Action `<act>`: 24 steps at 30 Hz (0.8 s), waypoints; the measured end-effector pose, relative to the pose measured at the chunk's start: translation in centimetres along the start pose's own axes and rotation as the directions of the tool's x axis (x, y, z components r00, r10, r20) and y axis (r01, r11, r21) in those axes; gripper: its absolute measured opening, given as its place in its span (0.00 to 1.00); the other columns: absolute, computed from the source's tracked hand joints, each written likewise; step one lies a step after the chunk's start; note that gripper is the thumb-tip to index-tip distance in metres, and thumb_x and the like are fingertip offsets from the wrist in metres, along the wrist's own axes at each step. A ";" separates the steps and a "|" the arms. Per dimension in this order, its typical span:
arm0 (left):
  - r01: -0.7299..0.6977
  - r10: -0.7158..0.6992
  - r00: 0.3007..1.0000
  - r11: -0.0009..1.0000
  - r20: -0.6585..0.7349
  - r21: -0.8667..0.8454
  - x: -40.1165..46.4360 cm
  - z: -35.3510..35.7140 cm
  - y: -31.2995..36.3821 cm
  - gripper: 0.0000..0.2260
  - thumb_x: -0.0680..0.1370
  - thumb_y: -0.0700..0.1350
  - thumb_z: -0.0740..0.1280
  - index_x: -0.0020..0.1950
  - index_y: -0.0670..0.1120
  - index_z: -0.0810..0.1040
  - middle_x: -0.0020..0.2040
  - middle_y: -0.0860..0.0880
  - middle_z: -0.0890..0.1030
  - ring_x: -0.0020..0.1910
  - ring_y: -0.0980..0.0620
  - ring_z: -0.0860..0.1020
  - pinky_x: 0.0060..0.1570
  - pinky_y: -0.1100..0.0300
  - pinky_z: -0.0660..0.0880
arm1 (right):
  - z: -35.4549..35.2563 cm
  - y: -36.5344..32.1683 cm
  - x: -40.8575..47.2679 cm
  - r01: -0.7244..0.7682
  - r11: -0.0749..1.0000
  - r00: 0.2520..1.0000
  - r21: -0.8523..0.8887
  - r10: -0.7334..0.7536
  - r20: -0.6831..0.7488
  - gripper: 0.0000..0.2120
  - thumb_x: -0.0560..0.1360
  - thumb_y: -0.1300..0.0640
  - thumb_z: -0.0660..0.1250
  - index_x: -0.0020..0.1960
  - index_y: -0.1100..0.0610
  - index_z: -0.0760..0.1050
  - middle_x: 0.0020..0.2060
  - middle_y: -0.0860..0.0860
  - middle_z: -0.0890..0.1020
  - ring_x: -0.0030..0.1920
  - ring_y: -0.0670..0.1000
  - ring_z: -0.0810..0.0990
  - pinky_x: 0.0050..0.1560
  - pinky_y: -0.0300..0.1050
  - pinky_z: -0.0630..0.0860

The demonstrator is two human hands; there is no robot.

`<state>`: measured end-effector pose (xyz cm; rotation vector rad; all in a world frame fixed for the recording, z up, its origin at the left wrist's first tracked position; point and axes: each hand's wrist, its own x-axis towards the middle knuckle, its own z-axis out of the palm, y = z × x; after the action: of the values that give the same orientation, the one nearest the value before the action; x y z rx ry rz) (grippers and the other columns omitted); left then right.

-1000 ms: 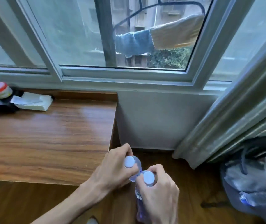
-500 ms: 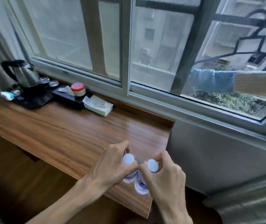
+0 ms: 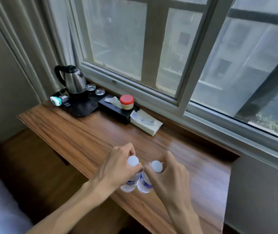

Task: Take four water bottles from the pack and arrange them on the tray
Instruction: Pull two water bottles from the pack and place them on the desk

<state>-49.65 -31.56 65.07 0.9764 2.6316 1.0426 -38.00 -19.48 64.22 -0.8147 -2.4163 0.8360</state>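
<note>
A long brown wooden desk (image 3: 87, 132) runs under the window, with a black plastic tray (image 3: 82, 107) at its far left end carrying a steel kettle (image 3: 75, 80). Over the desk's near edge, the left hand (image 3: 118, 168) clasps the neck of one clear white-capped water bottle (image 3: 129, 183). The right hand (image 3: 170, 176) clasps a second clear white-capped bottle (image 3: 144, 184), which hangs just beside the first, both well apart from the tray.

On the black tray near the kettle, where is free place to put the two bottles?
The tray's near part, toward the desk edge, is bare. Its back is crowded: kettle, two glasses and small items at its left. The tissue box borders its right.
</note>
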 end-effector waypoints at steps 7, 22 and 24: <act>0.054 -0.054 0.998 0.998 -0.011 0.019 5.5 -3.9 -5.1 0.14 0.66 0.55 0.74 0.37 0.51 0.72 0.29 0.52 0.77 0.27 0.57 0.71 0.25 0.63 0.67 | 5.6 -3.8 5.6 -0.019 1.000 0.997 -0.001 0.019 0.072 0.17 0.64 0.40 0.66 0.37 0.52 0.66 0.26 0.49 0.75 0.30 0.51 0.75 0.29 0.45 0.71; -0.011 0.009 1.000 0.996 0.025 0.083 18.6 -10.2 -14.4 0.12 0.65 0.52 0.75 0.36 0.49 0.75 0.27 0.50 0.78 0.31 0.54 0.75 0.27 0.63 0.67 | 15.8 -11.1 16.0 -0.133 0.991 0.990 -0.021 0.134 0.046 0.16 0.64 0.36 0.63 0.39 0.49 0.70 0.33 0.46 0.80 0.37 0.49 0.78 0.37 0.46 0.72; -0.029 0.026 0.999 0.995 0.030 0.099 20.2 -10.7 -15.8 0.12 0.65 0.53 0.74 0.35 0.50 0.74 0.27 0.51 0.78 0.31 0.55 0.76 0.26 0.65 0.65 | 17.2 -11.7 17.1 -0.156 0.987 0.987 -0.036 0.157 0.038 0.16 0.65 0.36 0.63 0.39 0.49 0.70 0.34 0.46 0.80 0.38 0.51 0.78 0.37 0.46 0.72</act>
<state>-77.41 -33.67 64.67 1.0426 2.6768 0.9034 -64.74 -22.60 63.55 -1.0204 -2.4318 0.8806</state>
